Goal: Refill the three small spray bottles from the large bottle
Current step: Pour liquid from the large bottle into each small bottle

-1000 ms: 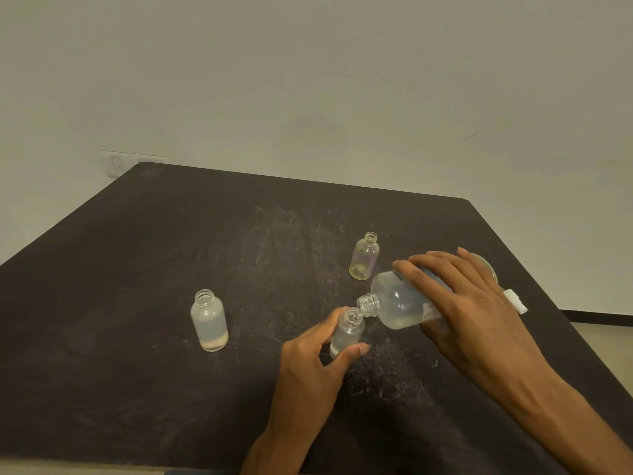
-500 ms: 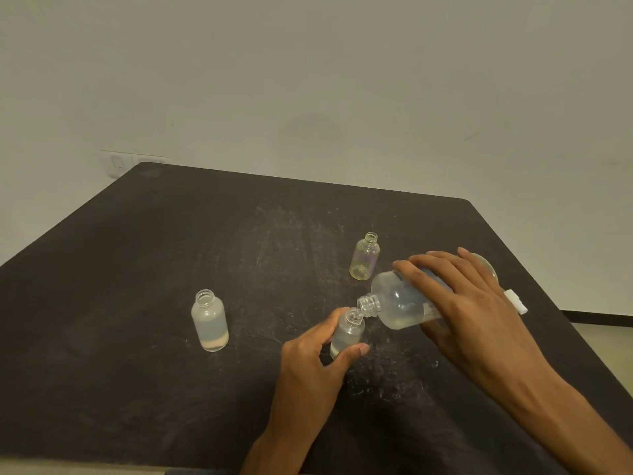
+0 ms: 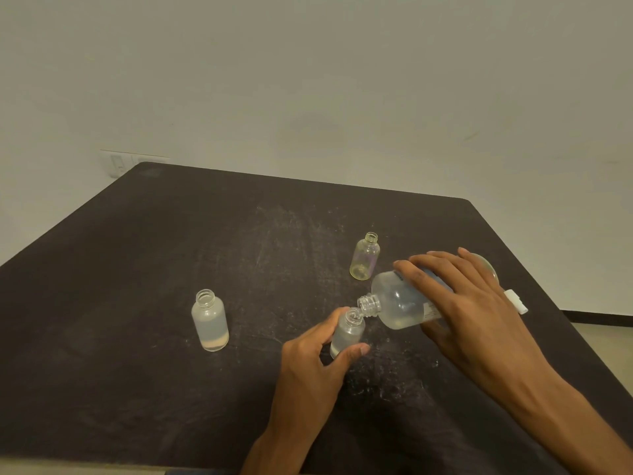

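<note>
My right hand (image 3: 469, 313) grips the large clear bottle (image 3: 397, 305), tipped on its side with its open neck touching the mouth of a small bottle (image 3: 346, 334). My left hand (image 3: 313, 363) holds that small bottle between thumb and fingers, slightly tilted, on the table. A frosted small bottle (image 3: 209, 320) stands uncapped to the left with a little liquid at its bottom. A third small clear bottle (image 3: 364, 257), yellowish at the base, stands uncapped behind the large bottle.
The dark, scuffed table (image 3: 171, 252) fills the view, its right edge close behind my right hand. A white cap or spray part (image 3: 516, 301) lies near that edge. A wall switch plate (image 3: 120, 163) sits beyond the far left corner.
Almost nothing has moved; the large bottle stays tipped against the small bottle's mouth, and both hands keep their hold.
</note>
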